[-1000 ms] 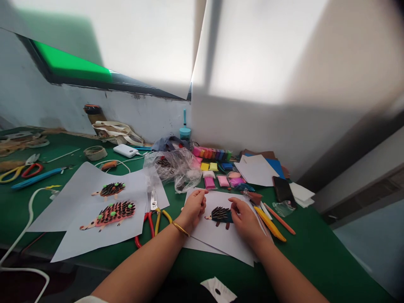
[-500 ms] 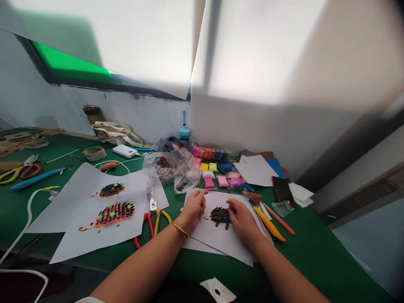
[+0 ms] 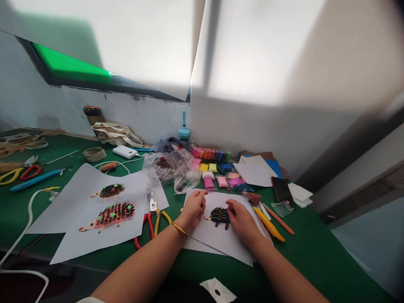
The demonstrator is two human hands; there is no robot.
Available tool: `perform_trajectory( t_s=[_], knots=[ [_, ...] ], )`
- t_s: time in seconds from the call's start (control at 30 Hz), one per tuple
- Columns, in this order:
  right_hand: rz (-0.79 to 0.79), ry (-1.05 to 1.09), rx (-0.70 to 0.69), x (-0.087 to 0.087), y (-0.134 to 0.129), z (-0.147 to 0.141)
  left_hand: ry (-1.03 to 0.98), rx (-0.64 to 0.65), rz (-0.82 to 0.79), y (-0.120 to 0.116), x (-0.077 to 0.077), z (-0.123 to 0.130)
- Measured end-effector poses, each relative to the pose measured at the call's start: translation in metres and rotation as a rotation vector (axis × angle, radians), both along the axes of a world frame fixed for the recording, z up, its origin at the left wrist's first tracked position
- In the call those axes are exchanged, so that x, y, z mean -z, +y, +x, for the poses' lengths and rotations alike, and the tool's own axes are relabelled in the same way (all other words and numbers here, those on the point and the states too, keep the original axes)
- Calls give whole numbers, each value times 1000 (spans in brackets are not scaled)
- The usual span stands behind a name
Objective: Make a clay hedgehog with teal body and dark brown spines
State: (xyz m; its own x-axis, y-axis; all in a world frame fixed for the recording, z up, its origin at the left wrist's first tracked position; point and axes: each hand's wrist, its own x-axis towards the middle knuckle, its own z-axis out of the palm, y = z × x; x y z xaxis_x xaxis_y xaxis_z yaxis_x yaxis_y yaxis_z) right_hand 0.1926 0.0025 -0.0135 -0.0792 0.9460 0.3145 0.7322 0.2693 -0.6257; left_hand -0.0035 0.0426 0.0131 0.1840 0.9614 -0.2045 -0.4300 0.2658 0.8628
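A small dark hedgehog figure (image 3: 220, 215) with spiky black pieces on its back, a pale snout and brown feet lies on a white paper sheet (image 3: 217, 243). My right hand (image 3: 242, 219) is at its right end, thumb and fingertips closed together against the figure's edge. Whatever may be between those fingers is hidden. Left of the figure, my left hand (image 3: 193, 209) hovers over or rests on the paper's edge with its fingers curled in. Its grip faces away, so I cannot make out what it holds.
Two finished-looking hedgehogs (image 3: 115, 214) lie on paper at left. Scissors (image 3: 153, 201) and red- and yellow-handled tools (image 3: 150, 227) sit beside my left forearm. Behind are a plastic bag (image 3: 176, 166) and clay packets (image 3: 208, 182). A yellow cutter (image 3: 269, 225) lies at right.
Both hands stay almost where they were. My right fingertips have shifted very slightly at the hedgehog's right end.
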Motion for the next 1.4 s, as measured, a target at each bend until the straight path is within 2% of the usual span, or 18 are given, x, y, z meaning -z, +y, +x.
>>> perform_trajectory(
  t_s=[0.27,0.43,0.53,0.93,1.4],
  knots=[
    [5,1,-6,3,0,1,2,-8,-1,0,-1,0],
    [76,-33,45,3,2,7,0,-2,-6,0,0,0],
    [65,-55,60,3,3,10,8,-1,-7,0,0,-1],
    [-4,-76,24,3,6,7,26,2,1,1,0,0],
    [64,-100,17,3,5,4,34,2,11,0,0,0]
  ],
)
